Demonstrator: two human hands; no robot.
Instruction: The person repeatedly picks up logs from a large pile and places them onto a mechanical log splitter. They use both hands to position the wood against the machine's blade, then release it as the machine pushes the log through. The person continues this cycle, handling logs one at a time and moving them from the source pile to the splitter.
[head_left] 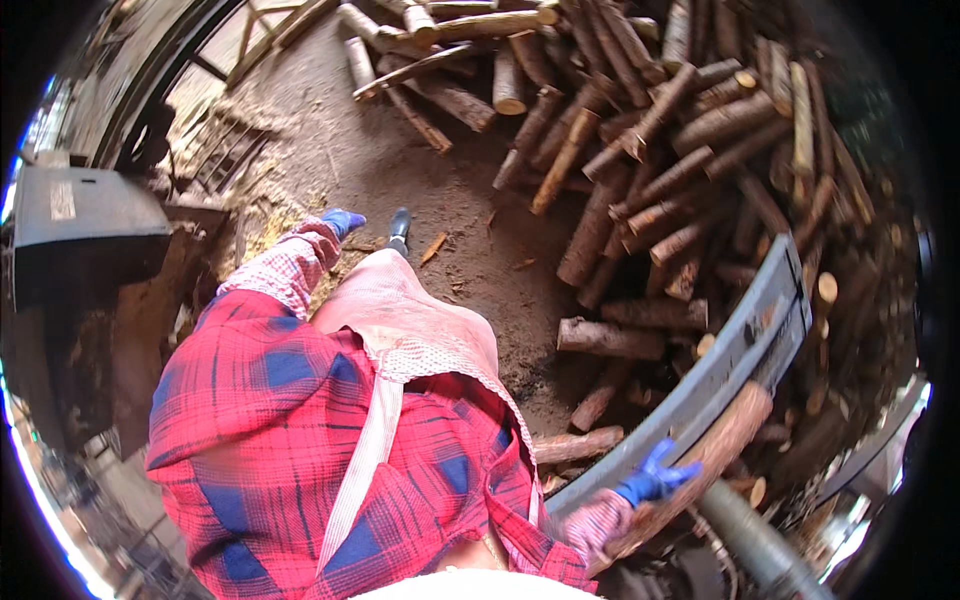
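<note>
My right hand (655,476), in a blue glove, lies against a thick bark-covered log (718,440) at the lower right. Its fingers are spread, not wrapped round the wood. That log lies alongside a long grey metal rail (690,385), which looks curved here. My left hand (344,221), also gloved in blue, is held out over the floor to the left of my body. Its fingers look stretched out, and nothing shows in them. A dark boot (400,225) shows just beside it, below the pink apron (420,300).
A large heap of cut logs (690,180) fills the upper right, with loose ones (610,338) near the rail. A grey metal box (90,215) stands at the left. Wood scraps (434,248) lie on the dirt floor (400,165). A grey pipe (755,540) passes beneath the log.
</note>
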